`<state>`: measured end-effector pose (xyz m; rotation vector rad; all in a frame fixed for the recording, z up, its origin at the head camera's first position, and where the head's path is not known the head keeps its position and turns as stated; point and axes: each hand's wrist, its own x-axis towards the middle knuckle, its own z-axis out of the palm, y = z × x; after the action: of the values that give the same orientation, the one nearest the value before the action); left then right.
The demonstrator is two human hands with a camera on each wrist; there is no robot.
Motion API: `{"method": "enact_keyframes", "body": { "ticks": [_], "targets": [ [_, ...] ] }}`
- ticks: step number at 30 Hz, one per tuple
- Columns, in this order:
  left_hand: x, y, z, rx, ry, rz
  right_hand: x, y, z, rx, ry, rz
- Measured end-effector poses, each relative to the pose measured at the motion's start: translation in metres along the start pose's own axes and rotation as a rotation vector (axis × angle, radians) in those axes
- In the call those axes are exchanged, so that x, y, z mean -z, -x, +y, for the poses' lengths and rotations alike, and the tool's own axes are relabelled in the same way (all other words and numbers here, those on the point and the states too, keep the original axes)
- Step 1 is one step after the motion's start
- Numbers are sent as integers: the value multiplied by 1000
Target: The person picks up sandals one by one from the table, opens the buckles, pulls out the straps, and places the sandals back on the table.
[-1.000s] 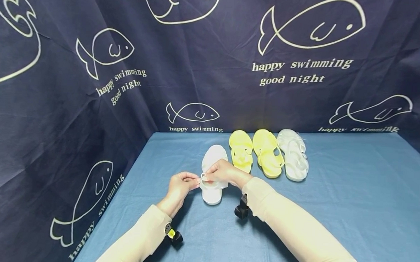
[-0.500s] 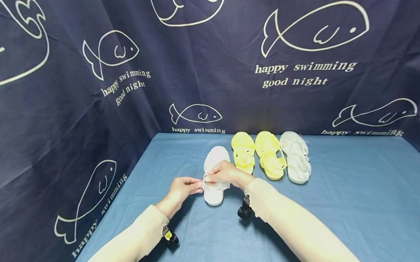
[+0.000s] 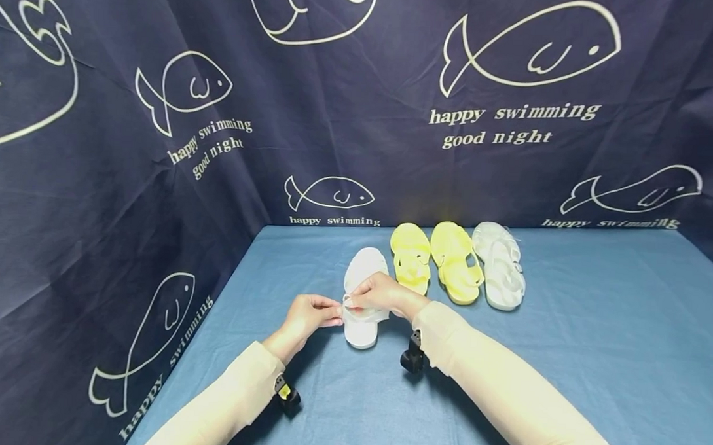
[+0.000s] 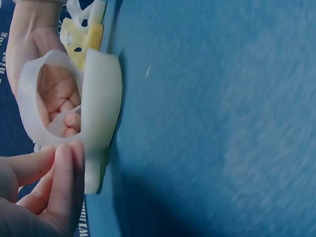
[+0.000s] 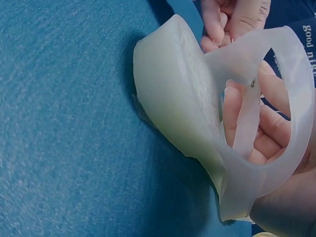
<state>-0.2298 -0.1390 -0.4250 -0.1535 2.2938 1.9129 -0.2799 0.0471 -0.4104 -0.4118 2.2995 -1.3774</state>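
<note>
A translucent white sandal (image 3: 361,337) stands on the blue cloth, its heel toward me. At its left side my left hand (image 3: 307,318) pinches the lower end of the heel strap (image 4: 29,108) between thumb and fingers, clearest in the left wrist view. From the right, my right hand (image 3: 383,293) reaches over the sandal and pinches a thin strap (image 5: 246,123) that bears a small metal stud (image 5: 253,83). The heel strap arches around the right fingers in both wrist views. The sandal's front part is partly covered by the right hand in the head view.
Two yellow sandals, one nearer (image 3: 410,241) and one further right (image 3: 453,242), stand beside a second white sandal (image 3: 500,280) along the back. A dark blue curtain (image 3: 349,104) with white fish prints hangs behind and at the left of the blue cloth (image 3: 594,335).
The view shifts slightly from head movement. Both hands stay at the white sandal, and the left fingers sit slightly lower on its side than a second ago.
</note>
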Motion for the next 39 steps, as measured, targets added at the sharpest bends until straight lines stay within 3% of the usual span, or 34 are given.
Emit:
{"method": "enact_keyframes", "body": {
  "ticks": [5, 10, 30, 39],
  "targets": [
    [2, -1, 4, 11, -3, -32, 0, -3, 2, -3, 7, 1],
    [3, -1, 4, -17, -41, -59, 0, -2, 2, -10, 7, 7],
    [6, -2, -2, 12, 7, -60, -6, 0, -1, -28, 13, 12],
    [11, -12, 7, -22, -119, -157, -3, -2, -1, -51, 12, 20]
  ]
}}
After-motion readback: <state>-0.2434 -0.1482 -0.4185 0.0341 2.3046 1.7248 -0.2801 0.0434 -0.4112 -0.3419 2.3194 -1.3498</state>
